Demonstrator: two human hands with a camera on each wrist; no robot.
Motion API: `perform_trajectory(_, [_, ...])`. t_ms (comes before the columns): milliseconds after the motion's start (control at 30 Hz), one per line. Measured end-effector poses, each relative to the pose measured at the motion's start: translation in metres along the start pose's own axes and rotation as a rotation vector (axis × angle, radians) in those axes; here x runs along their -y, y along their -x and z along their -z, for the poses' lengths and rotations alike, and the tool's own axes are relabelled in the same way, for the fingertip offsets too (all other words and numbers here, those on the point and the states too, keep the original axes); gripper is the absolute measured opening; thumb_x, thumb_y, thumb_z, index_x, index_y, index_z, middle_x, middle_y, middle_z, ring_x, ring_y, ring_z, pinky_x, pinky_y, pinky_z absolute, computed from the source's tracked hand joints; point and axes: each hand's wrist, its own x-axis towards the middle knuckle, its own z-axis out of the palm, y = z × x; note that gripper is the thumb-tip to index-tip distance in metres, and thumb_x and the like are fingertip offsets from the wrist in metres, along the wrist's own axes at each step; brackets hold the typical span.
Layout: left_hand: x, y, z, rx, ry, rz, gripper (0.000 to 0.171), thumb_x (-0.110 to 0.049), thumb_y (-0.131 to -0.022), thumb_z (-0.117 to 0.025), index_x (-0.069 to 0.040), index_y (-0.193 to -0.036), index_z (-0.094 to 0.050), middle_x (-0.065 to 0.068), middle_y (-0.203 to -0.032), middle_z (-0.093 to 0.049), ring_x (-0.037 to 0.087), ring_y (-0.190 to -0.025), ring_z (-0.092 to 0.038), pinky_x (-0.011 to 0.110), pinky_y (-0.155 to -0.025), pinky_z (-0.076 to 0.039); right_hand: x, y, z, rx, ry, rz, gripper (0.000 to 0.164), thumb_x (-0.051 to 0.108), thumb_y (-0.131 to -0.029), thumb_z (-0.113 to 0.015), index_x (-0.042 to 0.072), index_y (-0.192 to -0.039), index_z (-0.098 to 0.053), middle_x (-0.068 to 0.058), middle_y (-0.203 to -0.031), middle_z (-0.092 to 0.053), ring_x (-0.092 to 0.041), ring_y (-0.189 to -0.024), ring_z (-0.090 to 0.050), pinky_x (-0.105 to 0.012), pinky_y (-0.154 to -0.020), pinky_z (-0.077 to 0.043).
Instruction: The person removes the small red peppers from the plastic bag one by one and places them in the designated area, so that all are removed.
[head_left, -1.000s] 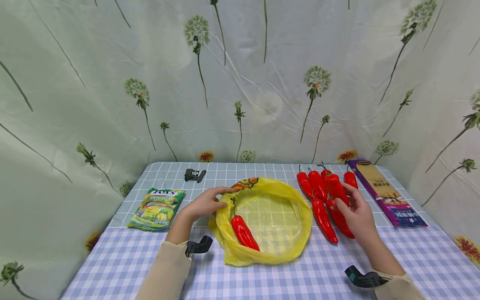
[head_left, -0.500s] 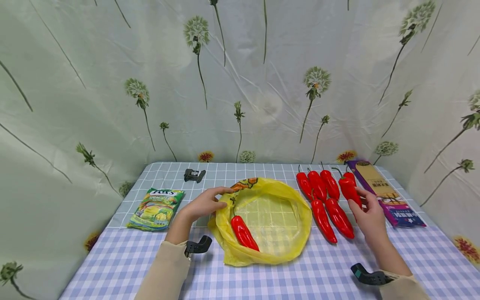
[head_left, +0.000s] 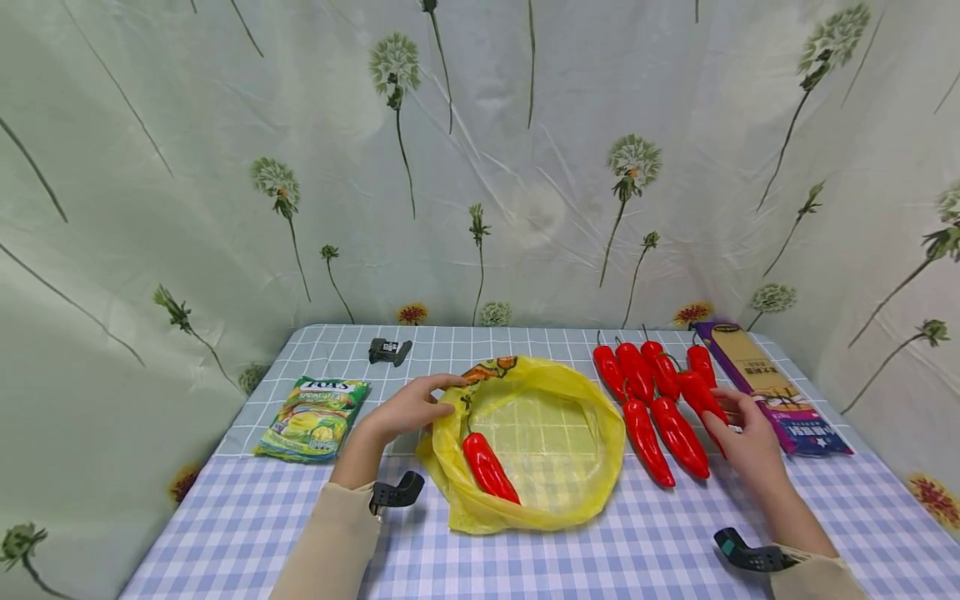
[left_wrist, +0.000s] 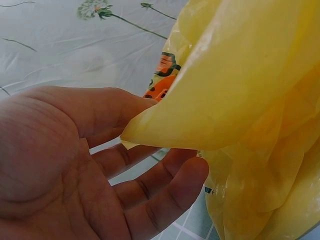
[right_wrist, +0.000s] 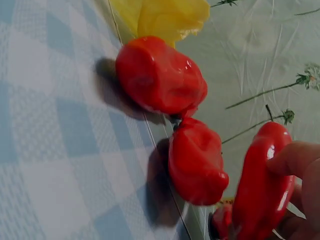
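My left hand (head_left: 416, 408) pinches the left rim of a yellow plastic bag (head_left: 613, 429); in the left wrist view its fold (left_wrist: 190, 120) runs between thumb and fingers. The bag lies with its mouth wide, and one red chili pepper (head_left: 487, 467) is inside at the left. At the right, my right hand (head_left: 750, 437) grips a red chili pepper (head_left: 697, 392) by its body, the stem end pointing away to the upper left. Several more red chili peppers (head_left: 648, 442) lie just left of it in two rows. Another red pepper (head_left: 701, 362) lies behind the held one.
A long purple and tan package (head_left: 772, 387) lies along the right side. At the left is a green candy bag (head_left: 315, 419), with a small black device (head_left: 388, 350) farther back. A floral curtain (head_left: 540, 208) hangs behind the checked tablecloth (head_left: 570, 567).
My right hand has drawn the pepper from over the group to the right and then a little towards me, its tip now leaning down. The left hand and bag stay put.
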Motion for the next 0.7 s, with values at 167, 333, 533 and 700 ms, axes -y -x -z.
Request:
perform_trajectory(167, [-0.001, -0.0003, 0.0001, 0.005, -0.001, 0.0, 0.047, -0.009, -0.097, -0.057, -0.015, -0.144, -0.054, 0.016, -0.141, -0.056, 0.016, -0.074, -0.062, 0.03, -0.065, -0.056, -0.0049, -0.0021, 0.0046, 0.051, 0.035, -0.002, 0.061, 0.029, -0.101, -0.056, 0.004, -0.152, -0.034, -0.032, -0.145, -0.041, -0.04, -0.116, -0.049, -0.011, -0.064, -0.049])
perform_trajectory(333, [-0.0005, 0.0001, 0.0005, 0.005, -0.014, -0.008, 0.047, -0.009, -0.098, -0.057, -0.015, -0.144, -0.054, 0.015, -0.143, -0.054, 0.017, -0.074, -0.062, 0.029, -0.065, -0.056, -0.0073, -0.003, 0.0037, 0.072, 0.068, -0.023, 0.057, 0.025, -0.101, -0.055, 0.004, -0.15, -0.036, -0.032, -0.143, -0.042, -0.037, -0.108, -0.052, -0.017, -0.062, -0.053])
perform_trajectory(533, [0.0007, -0.0002, -0.0004, -0.003, -0.016, 0.013, 0.046, -0.011, -0.097, -0.058, -0.017, -0.143, -0.055, 0.014, -0.139, -0.057, 0.017, -0.076, -0.062, 0.031, -0.066, -0.057, -0.0081, -0.0043, 0.0019, 0.066, 0.092, -0.066, 0.055, 0.021, -0.1, -0.054, 0.004, -0.149, -0.036, -0.032, -0.141, -0.043, -0.039, -0.109, -0.053, -0.019, -0.061, -0.055])
perform_trajectory(700, [-0.0003, -0.0012, -0.0009, -0.005, -0.014, 0.032, 0.046, -0.012, -0.097, -0.058, -0.019, -0.143, -0.055, 0.013, -0.137, -0.059, 0.018, -0.077, -0.062, 0.03, -0.067, -0.057, -0.0104, -0.0057, 0.0022, 0.049, 0.137, -0.069, 0.052, 0.021, -0.099, -0.055, 0.003, -0.145, -0.04, -0.031, -0.133, -0.05, -0.038, -0.107, -0.055, -0.015, -0.062, -0.052])
